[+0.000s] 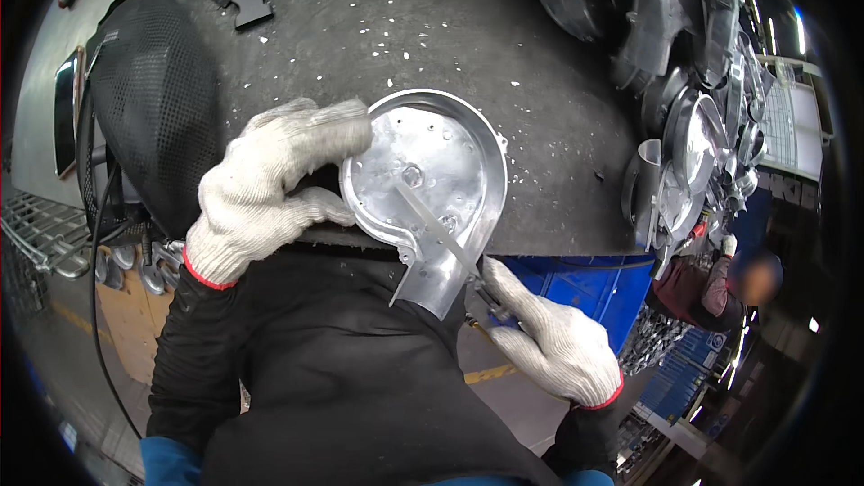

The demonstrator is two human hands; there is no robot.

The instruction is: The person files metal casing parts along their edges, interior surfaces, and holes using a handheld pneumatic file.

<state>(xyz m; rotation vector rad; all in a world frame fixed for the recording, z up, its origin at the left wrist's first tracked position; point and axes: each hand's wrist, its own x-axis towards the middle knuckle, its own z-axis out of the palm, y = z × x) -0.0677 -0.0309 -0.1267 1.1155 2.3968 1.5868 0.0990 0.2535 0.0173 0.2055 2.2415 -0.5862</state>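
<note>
A silvery cast-metal blower housing (423,153), round and shallow with a spout toward me, lies on the dark work surface at its near edge. My left hand (270,180), in a white knitted glove with a red cuff, grips its left rim, thumb apart from the slightly blurred fingers. In my right hand (558,346), gloved the same way, is a slim grey flat file (436,232). Its blade reaches over the spout into the housing's bowl, the tip near the centre boss. My fingers partly hide its handle end.
Pale flecks dot the dark table mat (315,45). A black mesh bag (153,108) and a phone (66,112) are at left. More metal castings (688,144) pile up at right. Beyond a blue bin (585,292), another person (711,292) works.
</note>
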